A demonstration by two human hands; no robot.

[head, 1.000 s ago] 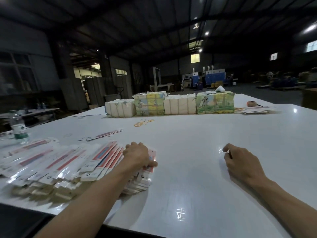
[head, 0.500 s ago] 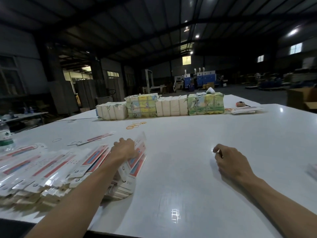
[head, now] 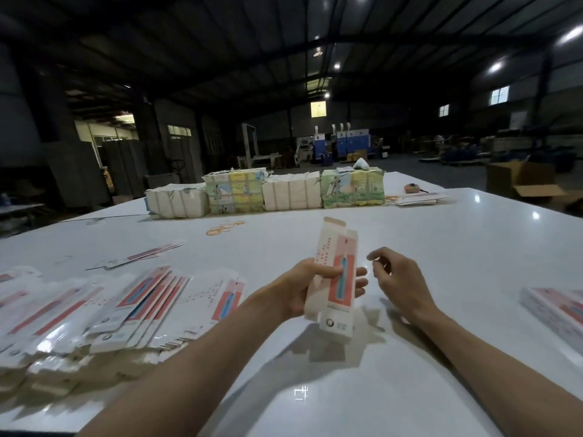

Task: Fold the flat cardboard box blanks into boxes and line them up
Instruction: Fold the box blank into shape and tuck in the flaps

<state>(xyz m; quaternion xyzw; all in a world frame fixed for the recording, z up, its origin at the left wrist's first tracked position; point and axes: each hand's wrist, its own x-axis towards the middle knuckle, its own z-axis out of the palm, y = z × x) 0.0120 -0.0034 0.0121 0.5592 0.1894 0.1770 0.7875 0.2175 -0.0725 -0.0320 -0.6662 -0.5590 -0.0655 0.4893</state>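
Note:
My left hand (head: 304, 287) grips a long white-and-red box blank (head: 336, 272), held upright above the white table (head: 347, 373), its top flaps standing open. My right hand (head: 399, 279) hovers just right of the blank with fingers loosely curled, holding nothing and not touching it. A fanned heap of flat blanks (head: 126, 304) lies at the left of the table. At the right edge lie folded boxes (head: 555, 307), partly cut off by the frame.
Four bundled packs of printed cardboard (head: 268, 195) stand in a row at the table's far side. Orange rubber bands (head: 222, 228) lie in front of them. A single flat blank (head: 142, 257) lies at the left. An open carton (head: 523, 181) stands beyond the table.
My left hand lifted one blank off the heap and brought it to the middle, upright. My right hand rose from the table and moved toward the blank.

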